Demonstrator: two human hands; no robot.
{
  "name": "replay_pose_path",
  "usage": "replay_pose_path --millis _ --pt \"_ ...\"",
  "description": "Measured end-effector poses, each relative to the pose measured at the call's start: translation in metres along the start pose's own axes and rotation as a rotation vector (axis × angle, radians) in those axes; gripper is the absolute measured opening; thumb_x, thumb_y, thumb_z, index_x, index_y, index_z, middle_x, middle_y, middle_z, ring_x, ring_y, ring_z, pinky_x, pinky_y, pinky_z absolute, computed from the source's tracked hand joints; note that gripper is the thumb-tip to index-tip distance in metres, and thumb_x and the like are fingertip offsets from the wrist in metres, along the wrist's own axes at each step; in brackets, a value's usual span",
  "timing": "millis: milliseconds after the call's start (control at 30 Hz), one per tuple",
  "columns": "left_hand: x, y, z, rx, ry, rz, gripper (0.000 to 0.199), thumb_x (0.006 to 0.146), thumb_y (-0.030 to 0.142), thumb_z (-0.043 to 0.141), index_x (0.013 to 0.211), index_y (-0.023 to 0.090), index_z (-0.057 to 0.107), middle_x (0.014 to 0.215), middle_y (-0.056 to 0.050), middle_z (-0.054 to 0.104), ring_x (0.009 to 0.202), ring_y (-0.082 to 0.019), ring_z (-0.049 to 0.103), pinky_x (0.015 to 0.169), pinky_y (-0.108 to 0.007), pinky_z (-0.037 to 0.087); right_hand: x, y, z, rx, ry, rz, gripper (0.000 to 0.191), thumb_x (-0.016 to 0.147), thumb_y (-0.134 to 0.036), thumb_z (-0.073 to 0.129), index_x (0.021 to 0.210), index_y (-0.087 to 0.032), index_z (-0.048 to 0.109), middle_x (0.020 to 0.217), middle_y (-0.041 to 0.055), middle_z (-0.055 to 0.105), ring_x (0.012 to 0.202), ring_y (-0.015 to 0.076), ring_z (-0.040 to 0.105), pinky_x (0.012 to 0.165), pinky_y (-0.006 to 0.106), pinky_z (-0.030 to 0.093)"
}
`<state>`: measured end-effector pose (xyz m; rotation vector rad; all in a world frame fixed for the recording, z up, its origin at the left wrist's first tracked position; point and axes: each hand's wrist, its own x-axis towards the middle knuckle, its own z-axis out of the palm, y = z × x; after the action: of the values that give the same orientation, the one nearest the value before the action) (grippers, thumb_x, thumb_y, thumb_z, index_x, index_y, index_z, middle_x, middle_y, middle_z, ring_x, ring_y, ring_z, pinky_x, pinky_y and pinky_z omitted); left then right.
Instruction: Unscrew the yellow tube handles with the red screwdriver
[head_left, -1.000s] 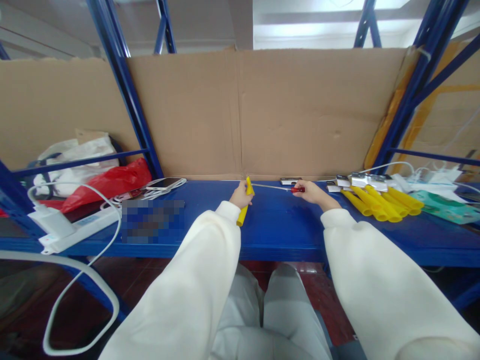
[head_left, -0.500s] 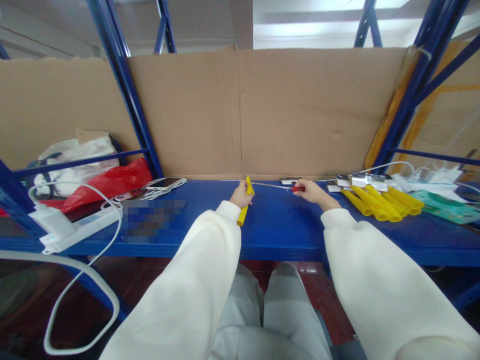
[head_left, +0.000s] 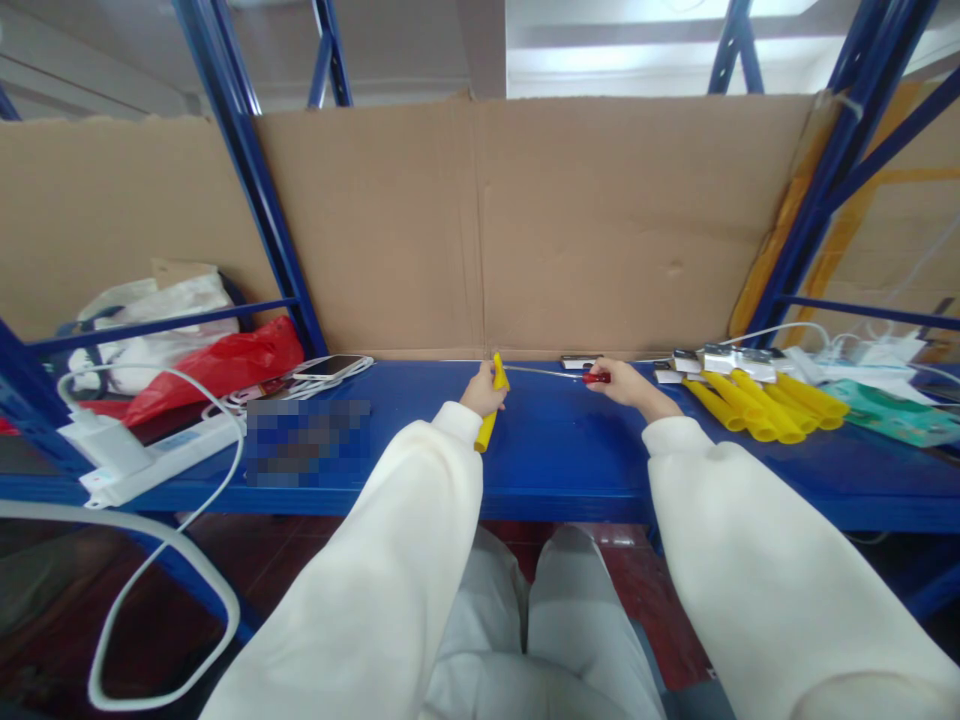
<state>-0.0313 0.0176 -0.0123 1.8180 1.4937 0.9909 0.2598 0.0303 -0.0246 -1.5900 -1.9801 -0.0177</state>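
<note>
Now, left hand (head_left: 481, 390): fingers clasped around the middle of a yellow tube (head_left: 484, 434), which it holds above the blue counter (head_left: 559, 465).
Yellow tube's axis: near-far, its far end leaning slightly right; the left hand is on it, the right one well apart to its right.
Right hand (head_left: 621, 388): fingers gripping the red handle (head_left: 597, 378) of a screwdriver.
Screwdriver shaft (head_left: 544, 373): pointing left, roughly crosswise to the tube, toward its far end; whether the tip touches, I cannot tell.
Yellow-handled pieces (head_left: 765, 408): bunched right of the right hand, metal parts at the far ends.
Red bag (head_left: 225, 372): on the left, slumped before white cloth (head_left: 176, 303); contents hidden.
Green packet (head_left: 896, 412): beside the bunch; contents too unclear to tell.
</note>
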Motion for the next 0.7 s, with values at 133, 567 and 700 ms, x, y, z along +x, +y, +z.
replay_pose_path --millis 133,567,700 --pt "0.0 0.0 0.0 0.001 0.004 0.003 0.045 0.089 0.006 0.063 0.129 0.018 0.048 0.113 -0.01 0.076 0.057 -0.011 0.07 0.052 -0.02 0.051 0.001 0.001 0.0 0.003 0.006 -0.01 0.017 0.08 -0.038 0.071 0.089 -0.024 0.068 0.084 0.0028 0.073 0.082 0.0213 0.067 0.079 0.034 0.052" --pt "0.001 0.0 0.001 0.043 -0.011 -0.009 0.045 0.092 0.005 0.06 0.132 0.015 0.043 0.118 -0.012 0.074 0.057 -0.008 0.068 0.05 -0.017 0.048 0.004 0.009 0.005 0.043 0.031 -0.048 0.017 0.08 -0.039 0.073 0.087 -0.025 0.067 0.082 0.0028 0.073 0.08 0.0219 0.067 0.077 0.034 0.052" --pt "-0.001 0.002 0.0 0.047 -0.015 -0.007 0.045 0.092 0.007 0.061 0.133 0.015 0.043 0.119 -0.012 0.074 0.058 -0.009 0.069 0.051 -0.018 0.049 0.005 0.011 0.007 0.052 0.039 -0.058 0.018 0.079 -0.039 0.074 0.087 -0.025 0.067 0.082 0.0025 0.073 0.079 0.0221 0.067 0.077 0.035 0.052"
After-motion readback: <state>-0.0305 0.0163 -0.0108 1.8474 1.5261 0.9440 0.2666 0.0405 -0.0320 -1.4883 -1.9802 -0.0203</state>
